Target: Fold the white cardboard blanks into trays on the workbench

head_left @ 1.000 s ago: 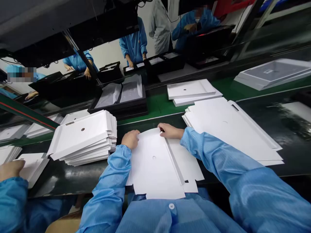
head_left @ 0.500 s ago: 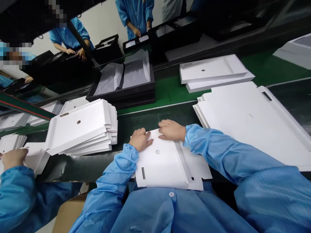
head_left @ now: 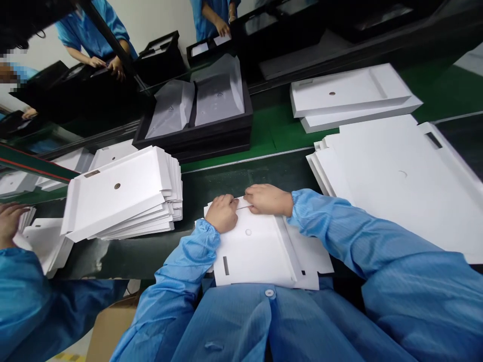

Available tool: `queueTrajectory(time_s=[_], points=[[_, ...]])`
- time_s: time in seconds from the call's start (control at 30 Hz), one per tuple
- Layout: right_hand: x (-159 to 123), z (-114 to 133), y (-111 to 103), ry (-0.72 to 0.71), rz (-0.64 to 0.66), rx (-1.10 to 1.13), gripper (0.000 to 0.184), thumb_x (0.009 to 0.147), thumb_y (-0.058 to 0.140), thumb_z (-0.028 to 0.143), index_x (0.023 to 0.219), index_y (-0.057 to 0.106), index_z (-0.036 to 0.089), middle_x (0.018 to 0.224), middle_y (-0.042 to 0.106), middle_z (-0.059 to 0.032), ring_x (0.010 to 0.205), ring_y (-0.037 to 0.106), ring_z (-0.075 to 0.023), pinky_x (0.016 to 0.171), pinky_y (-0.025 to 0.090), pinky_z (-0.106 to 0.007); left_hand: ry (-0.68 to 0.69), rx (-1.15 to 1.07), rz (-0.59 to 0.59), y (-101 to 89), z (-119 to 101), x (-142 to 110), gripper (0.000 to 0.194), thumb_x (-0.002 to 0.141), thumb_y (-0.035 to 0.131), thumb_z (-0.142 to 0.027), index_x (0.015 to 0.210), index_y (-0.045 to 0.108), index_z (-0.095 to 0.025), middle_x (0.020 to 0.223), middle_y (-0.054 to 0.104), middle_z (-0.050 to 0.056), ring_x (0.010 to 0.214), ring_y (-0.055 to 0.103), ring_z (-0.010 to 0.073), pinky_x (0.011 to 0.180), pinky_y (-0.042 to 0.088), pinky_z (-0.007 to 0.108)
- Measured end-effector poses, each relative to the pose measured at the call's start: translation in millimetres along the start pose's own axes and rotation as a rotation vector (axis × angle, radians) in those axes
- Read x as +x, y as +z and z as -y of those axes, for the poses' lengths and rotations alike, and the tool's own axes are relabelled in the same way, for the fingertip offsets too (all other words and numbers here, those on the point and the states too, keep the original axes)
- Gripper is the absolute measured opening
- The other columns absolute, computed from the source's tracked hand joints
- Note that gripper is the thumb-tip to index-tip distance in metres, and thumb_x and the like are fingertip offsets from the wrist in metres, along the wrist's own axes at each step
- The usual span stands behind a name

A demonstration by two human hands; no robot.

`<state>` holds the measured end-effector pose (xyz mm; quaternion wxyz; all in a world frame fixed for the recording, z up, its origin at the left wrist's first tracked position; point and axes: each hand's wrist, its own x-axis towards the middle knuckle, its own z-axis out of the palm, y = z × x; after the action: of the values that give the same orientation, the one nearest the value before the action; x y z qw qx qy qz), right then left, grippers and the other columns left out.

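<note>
A die-cut white cardboard sheet (head_left: pixel 260 254), with a round hole and a narrow slot, lies flat against the front of my blue smock. Its right side has a raised crease. At its far edge, my left hand (head_left: pixel 222 213) is closed over the left part of a narrow flap, fingers curled and thumb pressed in. My right hand (head_left: pixel 269 199) pinches the same flap just to the right, so the hands nearly touch. A strip of the flap shows between them, standing partly up. More white card (head_left: pixel 311 251) sticks out to the right beneath the sheet.
Left of me stands a stack of partly folded white trays (head_left: pixel 116 201); to the right lie large flat cardboard sheets (head_left: pixel 392 181). Beyond are folded white trays (head_left: pixel 339 98) and a black box (head_left: pixel 211 138) with translucent sheets. A co-worker's hand (head_left: pixel 9 221) is at far left; others work opposite.
My thumbs have drawn in and my fingers curl tighter on the far flap, which now tilts up more. The co-worker's hand at left has lifted. The whole view has shifted slightly.
</note>
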<state>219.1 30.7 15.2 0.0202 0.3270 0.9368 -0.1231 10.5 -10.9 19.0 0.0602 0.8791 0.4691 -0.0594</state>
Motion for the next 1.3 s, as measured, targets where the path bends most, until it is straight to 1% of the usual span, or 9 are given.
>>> queueTrajectory(time_s=[0.2,0.47,0.6,0.7,0.8,0.9,1.07,1.2,1.3], points=[[5,-4,0,0.011,0.008,0.005,0.024,0.093,0.058,0.028,0.106,0.072,0.015,0.108,0.067,-0.0122,0.103,0.062,-0.0266,0.085,0.046,-0.034,-0.014,0.018,0.016,-3.0,1,11,0.032,0.094,0.048,-0.024,0.115,0.069,-0.014,0.11,0.062,0.015,0.102,0.057,0.0285,0.092,0.044,0.045],[2,-1,-3,-0.004,-0.018,0.014,0.027,0.098,0.048,0.023,0.106,0.072,0.014,0.108,0.068,-0.0135,0.104,0.063,-0.0261,0.087,0.045,-0.034,0.0,-0.056,0.009,-1.9,8,15,0.033,0.097,0.044,-0.018,0.114,0.072,-0.018,0.108,0.066,0.013,0.103,0.06,0.0256,0.094,0.045,0.042],[9,-14,-5,0.068,-0.03,0.137,0.031,0.101,0.045,0.029,0.114,0.071,0.018,0.111,0.071,-0.0127,0.102,0.065,-0.0257,0.085,0.044,-0.034,-0.151,-0.295,-0.03,-3.8,22,21,0.026,0.096,0.052,-0.027,0.111,0.073,-0.023,0.106,0.071,0.007,0.1,0.063,0.0221,0.092,0.048,0.035],[17,-25,-5,0.231,-0.033,0.262,0.033,0.099,0.051,0.035,0.126,0.067,0.023,0.112,0.074,-0.009,0.099,0.067,-0.025,0.079,0.044,-0.031,-0.305,-0.484,-0.027,-3.8,33,29,0.022,0.092,0.06,-0.031,0.109,0.072,-0.027,0.101,0.074,0.001,0.093,0.066,0.0192,0.086,0.05,0.03],[19,-28,-5,0.311,-0.028,0.318,0.031,0.098,0.054,0.037,0.122,0.069,0.026,0.109,0.075,-0.0063,0.098,0.068,-0.0244,0.076,0.043,-0.03,-0.357,-0.553,-0.015,-2.5,38,34,0.019,0.089,0.064,-0.031,0.105,0.074,-0.028,0.103,0.075,-0.002,0.094,0.066,0.0187,0.085,0.049,0.029],[15,-26,-5,0.236,-0.071,0.232,0.032,0.099,0.052,0.038,0.12,0.071,0.025,0.111,0.073,-0.0081,0.103,0.065,-0.0255,0.083,0.043,-0.032,-0.35,-0.491,-0.022,-1.0,36,34,0.022,0.091,0.063,-0.034,0.109,0.074,-0.03,0.107,0.075,-0.001,0.098,0.066,0.0205,0.086,0.047,0.031],[8,-27,2,0.097,-0.137,0.049,0.044,0.09,0.068,0.045,0.124,0.068,0.016,0.112,0.067,-0.0151,0.111,0.057,-0.03,0.093,0.039,-0.037,-0.236,-0.185,-0.171,0.4,35,24,0.037,0.094,0.06,-0.046,0.125,0.07,-0.029,0.123,0.066,0.007,0.115,0.056,0.0266,0.099,0.038,0.041],[9,-27,9,0.048,-0.18,-0.031,0.035,0.096,0.06,0.038,0.119,0.068,0.013,0.111,0.065,-0.016,0.109,0.055,-0.029,0.093,0.037,-0.037,-0.128,-0.086,-0.104,2.0,38,21,0.047,0.095,0.057,-0.05,0.136,0.063,-0.027,0.123,0.063,0.01,0.115,0.053,0.0284,0.098,0.035,0.043],[9,-25,10,0.019,-0.168,-0.103,0.035,0.099,0.054,0.038,0.115,0.068,0.01,0.109,0.066,-0.0163,0.106,0.055,-0.0289,0.091,0.037,-0.038,-0.1,-0.051,-0.097,4.4,37,22,0.045,0.098,0.052,-0.046,0.136,0.062,-0.025,0.122,0.062,0.012,0.114,0.052,0.0293,0.097,0.034,0.044]])
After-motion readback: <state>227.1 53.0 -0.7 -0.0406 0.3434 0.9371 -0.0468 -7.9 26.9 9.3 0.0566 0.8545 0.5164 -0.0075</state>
